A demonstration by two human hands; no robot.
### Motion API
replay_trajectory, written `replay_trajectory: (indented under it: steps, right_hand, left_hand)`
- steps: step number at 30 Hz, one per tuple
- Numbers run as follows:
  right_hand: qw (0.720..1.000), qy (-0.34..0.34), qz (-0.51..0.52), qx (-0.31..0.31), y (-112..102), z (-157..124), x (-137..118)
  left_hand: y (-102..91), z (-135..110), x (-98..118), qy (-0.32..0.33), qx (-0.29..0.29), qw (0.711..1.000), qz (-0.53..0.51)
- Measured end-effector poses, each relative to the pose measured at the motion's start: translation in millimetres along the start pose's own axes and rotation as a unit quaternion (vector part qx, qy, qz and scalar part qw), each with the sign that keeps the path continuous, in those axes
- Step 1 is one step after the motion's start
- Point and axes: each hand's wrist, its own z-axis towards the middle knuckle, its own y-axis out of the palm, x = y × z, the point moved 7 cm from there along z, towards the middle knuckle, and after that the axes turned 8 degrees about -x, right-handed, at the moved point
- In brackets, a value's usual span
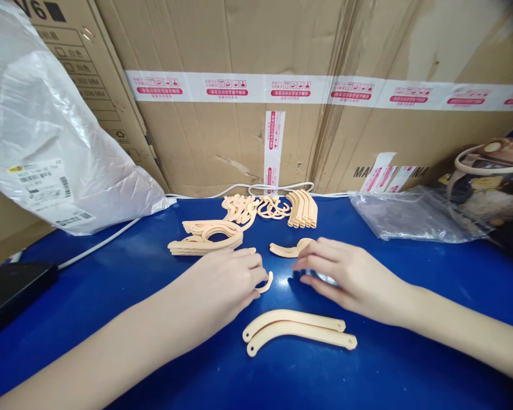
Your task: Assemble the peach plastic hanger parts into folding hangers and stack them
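Left carton [111,108] reads "V6", "白色" twice beside tick-boxes [60,52], lines ending "MM" and a recycling sign [119,135]; large carton [308,136], "MA" and "INA" around tape strips [381,172]; long tape [256,87], red-and-white, inverted Chinese print and handling pictograms [231,83]; white bag [64,125], barcoded label [51,191], print illegible.

Head-worn view, forward and downward

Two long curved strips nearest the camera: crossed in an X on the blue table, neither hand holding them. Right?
Not crossed: the head view shows the two long curved strips lying side by side, bending the same way, on the blue table. Neither the left hand nor the right hand holds them.
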Motion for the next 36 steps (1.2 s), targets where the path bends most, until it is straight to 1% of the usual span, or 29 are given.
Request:
replay_trajectory:
  steps: [3, 7, 10, 14, 17, 22, 24, 29, 36]
  right_hand:
    - [0.999, -0.040, -0.001, -0.013, 15.6, -3.1, -7.3]
    - [0.999, -0.039, 0.011, -0.028, 24.0, -5.3, -1.3]
    - [0.999, -0.035, 0.013, -0.035, 24.7, -6.2, 0.9]
    - [0.999, -0.035, 0.020, -0.028, 23.1, -6.6, 0.7]
    - [0.999, -0.035, 0.027, -0.029, 23.1, -6.9, 0.7]
    - [0.998, -0.031, 0.033, -0.041, 24.6, -8.3, 1.1]
    - [0.998, -0.030, 0.031, -0.043, 24.7, -8.6, 0.9]
    - [0.998, -0.026, 0.027, -0.050, 25.5, -8.4, 0.6]
    - [0.998, -0.025, 0.027, -0.048, 25.0, -8.4, 0.4]
  left_hand:
    - [10.0, 0.1, -1.5, 0.010, 0.025, 1.000, 0.012]
    - [16.7, -2.6, -4.2, 0.004, 0.057, 0.998, 0.027]
    - [14.8, -5.4, -2.6, -0.003, 0.081, 0.996, 0.037]
    - [10.2, -7.4, 1.6, -0.008, 0.099, 0.994, 0.055]
    - [10.0, -8.1, 3.6, 0.002, 0.100, 0.994, 0.054]
    - [15.5, -7.9, 3.2, 0.017, 0.082, 0.995, 0.050]
    - [15.5, -7.6, 2.1, 0.016, 0.090, 0.994, 0.056]
    - [11.1, -6.5, -2.7, -0.002, 0.140, 0.985, 0.098]
    - [13.0, -5.6, -3.0, 0.016, 0.144, 0.984, 0.107]
